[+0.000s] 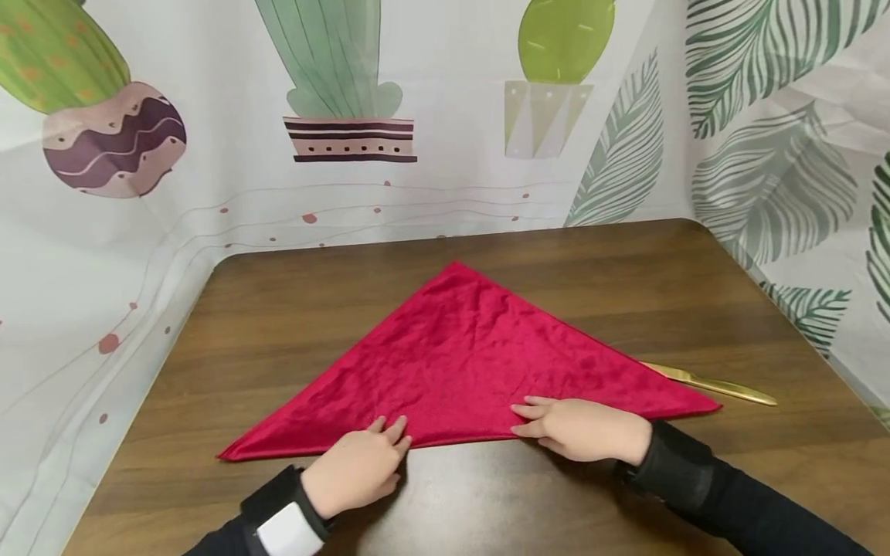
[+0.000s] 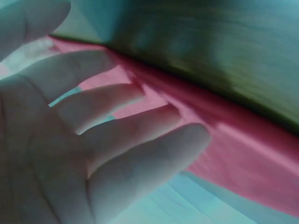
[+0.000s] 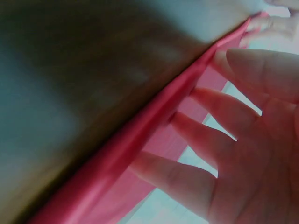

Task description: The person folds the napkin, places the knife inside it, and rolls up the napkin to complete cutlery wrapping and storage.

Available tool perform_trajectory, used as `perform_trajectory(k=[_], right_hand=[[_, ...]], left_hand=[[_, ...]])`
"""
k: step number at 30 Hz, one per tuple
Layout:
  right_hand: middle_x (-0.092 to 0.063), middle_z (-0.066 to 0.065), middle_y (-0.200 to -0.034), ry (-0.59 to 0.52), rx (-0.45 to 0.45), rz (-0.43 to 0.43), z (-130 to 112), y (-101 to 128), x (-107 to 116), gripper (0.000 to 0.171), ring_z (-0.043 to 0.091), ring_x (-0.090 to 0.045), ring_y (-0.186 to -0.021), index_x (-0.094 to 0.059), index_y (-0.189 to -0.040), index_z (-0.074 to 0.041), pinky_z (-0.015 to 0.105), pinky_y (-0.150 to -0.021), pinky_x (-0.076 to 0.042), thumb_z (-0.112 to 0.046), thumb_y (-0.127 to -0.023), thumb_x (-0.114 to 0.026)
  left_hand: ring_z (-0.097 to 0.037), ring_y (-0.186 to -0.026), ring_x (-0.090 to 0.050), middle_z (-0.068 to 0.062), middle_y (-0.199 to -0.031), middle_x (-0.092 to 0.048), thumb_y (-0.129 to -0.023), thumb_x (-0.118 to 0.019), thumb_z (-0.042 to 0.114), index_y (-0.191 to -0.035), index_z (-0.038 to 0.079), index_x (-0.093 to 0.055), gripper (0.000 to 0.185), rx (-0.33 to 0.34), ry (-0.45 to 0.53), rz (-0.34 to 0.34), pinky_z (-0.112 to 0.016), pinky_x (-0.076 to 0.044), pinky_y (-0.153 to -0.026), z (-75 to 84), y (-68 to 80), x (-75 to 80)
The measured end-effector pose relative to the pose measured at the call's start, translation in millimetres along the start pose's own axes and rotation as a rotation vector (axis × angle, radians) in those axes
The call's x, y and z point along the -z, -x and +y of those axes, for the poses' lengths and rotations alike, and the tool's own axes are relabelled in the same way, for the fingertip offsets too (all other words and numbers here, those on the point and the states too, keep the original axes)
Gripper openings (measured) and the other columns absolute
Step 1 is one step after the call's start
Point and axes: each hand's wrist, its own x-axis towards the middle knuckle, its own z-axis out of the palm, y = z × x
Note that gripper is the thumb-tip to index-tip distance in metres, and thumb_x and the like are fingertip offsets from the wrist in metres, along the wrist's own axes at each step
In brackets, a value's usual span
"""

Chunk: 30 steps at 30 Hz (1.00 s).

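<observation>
A red velvety cloth (image 1: 459, 355) lies on the table as a triangle, its peak toward the back and its long folded edge toward the person. My left hand (image 1: 358, 467) rests its spread fingertips on the cloth near the middle of that edge. Farther right along the same edge, my right hand (image 1: 580, 428) touches the cloth with fingers extended. In the left wrist view, straight fingers (image 2: 149, 158) reach the cloth's fold (image 2: 252, 130). The right wrist view shows similar contact, with fingertips against the folded cloth (image 3: 140, 135).
A gold knife (image 1: 723, 386) lies behind the cloth's right corner, its tip end partly covered. The brown wooden table (image 1: 292, 293) has rounded back corners. A white hanging (image 1: 459, 139) printed with cacti and leaves stands behind it.
</observation>
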Motion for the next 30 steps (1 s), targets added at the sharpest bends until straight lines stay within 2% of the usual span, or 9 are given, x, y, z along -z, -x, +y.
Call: perform_trajectory(k=[4, 9, 16, 19, 24, 30], right_hand=[[-0.053, 0.016, -0.119, -0.056, -0.06, 0.066, 16, 32, -2, 0.031, 0.033, -0.046, -0.112, -0.063, -0.112, -0.011, 0.036, -0.086, -0.042, -0.006, -0.082, -0.059], [-0.055, 0.018, -0.115, -0.05, -0.132, 0.146, 32, 70, -5, 0.029, 0.033, -0.05, -0.107, -0.065, -0.107, -0.007, 0.039, -0.081, -0.044, -0.004, -0.077, -0.062], [-0.055, 0.023, -0.113, -0.121, -0.336, 0.101, 52, 110, -9, 0.027, 0.037, -0.052, -0.103, -0.064, -0.103, 0.001, 0.042, -0.078, -0.045, -0.002, -0.077, -0.061], [-0.055, 0.024, -0.11, -0.119, -0.418, 0.076, 60, 125, -9, 0.025, 0.037, -0.054, -0.098, -0.065, -0.101, 0.003, 0.042, -0.075, -0.046, -0.002, -0.077, -0.061], [-0.057, 0.025, -0.107, -0.104, -0.519, 0.047, 70, 145, -9, 0.023, 0.039, -0.054, -0.096, -0.065, -0.098, 0.006, 0.043, -0.075, -0.045, -0.001, -0.076, -0.061], [-0.055, 0.027, -0.108, -0.109, -0.515, 0.039, 74, 150, -13, 0.024, 0.041, -0.053, -0.096, -0.064, -0.098, 0.007, 0.043, -0.075, -0.045, -0.003, -0.077, -0.061]], left_hand=[[-0.039, -0.094, -0.056, -0.023, -0.109, -0.057, -0.069, -0.07, 0.023, -0.101, -0.004, -0.064, 0.042, 0.16, 0.119, -0.026, -0.04, -0.047, -0.075, -13.0, 24.8, -2.0], [-0.042, -0.091, -0.056, -0.029, -0.106, -0.055, -0.069, -0.068, 0.019, -0.097, -0.008, -0.063, 0.039, 0.338, 0.209, -0.049, -0.044, -0.046, -0.076, -29.6, 56.4, -9.8], [-0.043, -0.094, -0.054, -0.035, -0.1, -0.054, -0.076, -0.065, 0.018, -0.097, -0.011, -0.062, 0.036, 0.521, 0.292, -0.15, -0.048, -0.044, -0.076, -58.9, 91.2, -17.9], [-0.044, -0.095, -0.053, -0.036, -0.098, -0.054, -0.077, -0.064, 0.017, -0.098, -0.012, -0.061, 0.036, 0.569, 0.325, -0.178, -0.05, -0.042, -0.078, -67.4, 99.7, -21.2], [-0.046, -0.099, -0.05, -0.032, -0.1, -0.056, -0.078, -0.064, 0.016, -0.1, -0.011, -0.061, 0.035, 0.602, 0.38, -0.17, -0.053, -0.039, -0.082, -72.5, 107.1, -24.9], [-0.046, -0.1, -0.049, -0.03, -0.1, -0.057, -0.077, -0.065, 0.015, -0.099, -0.011, -0.061, 0.035, 0.606, 0.406, -0.15, -0.053, -0.038, -0.082, -73.2, 109.4, -24.0]])
